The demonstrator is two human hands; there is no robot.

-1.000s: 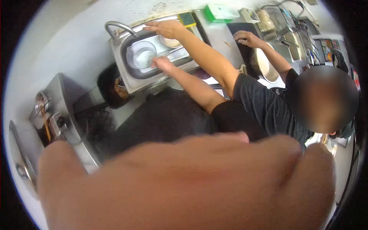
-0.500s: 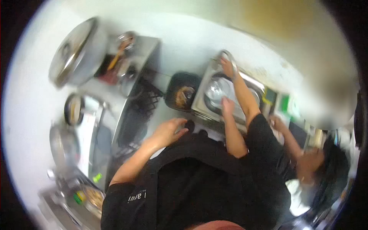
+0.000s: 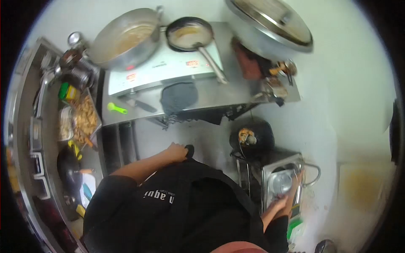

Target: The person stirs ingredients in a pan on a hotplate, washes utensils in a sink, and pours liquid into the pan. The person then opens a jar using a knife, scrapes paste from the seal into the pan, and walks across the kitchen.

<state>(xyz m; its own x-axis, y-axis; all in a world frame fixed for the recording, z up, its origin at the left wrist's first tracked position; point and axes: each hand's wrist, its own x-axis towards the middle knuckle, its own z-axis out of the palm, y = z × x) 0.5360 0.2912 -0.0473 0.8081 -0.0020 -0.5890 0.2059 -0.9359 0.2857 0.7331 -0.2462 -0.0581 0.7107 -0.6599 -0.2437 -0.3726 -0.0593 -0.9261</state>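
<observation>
My left hand [image 3: 176,152] is in front of my black apron [image 3: 190,202], fingers curled; anything inside them is hidden. A black rounded shape, perhaps a shoe tip, shows just beyond it. At the lower right two forearms reach into the sink [image 3: 265,172]. The nearer appears to be mine, with my right hand [image 3: 279,204] closed at the edge of a shiny metal bowl [image 3: 282,184]. The other forearm [image 3: 295,194] lies close beside it by the curved faucet [image 3: 314,175]; whose it is stays uncertain.
On the steel counter ahead are a large pot [image 3: 126,40], a frying pan [image 3: 190,36], a lidded pot [image 3: 274,27], a grey cloth [image 3: 179,97] and a green spoon [image 3: 117,108]. A black bin [image 3: 261,130] stands left of the faucet. Food trays [image 3: 86,116] lie at left.
The view has swung left, bringing the pans and side counter into sight. My left hand's fingers, spread before, are now curled. The forearm by the faucet has come lower.
</observation>
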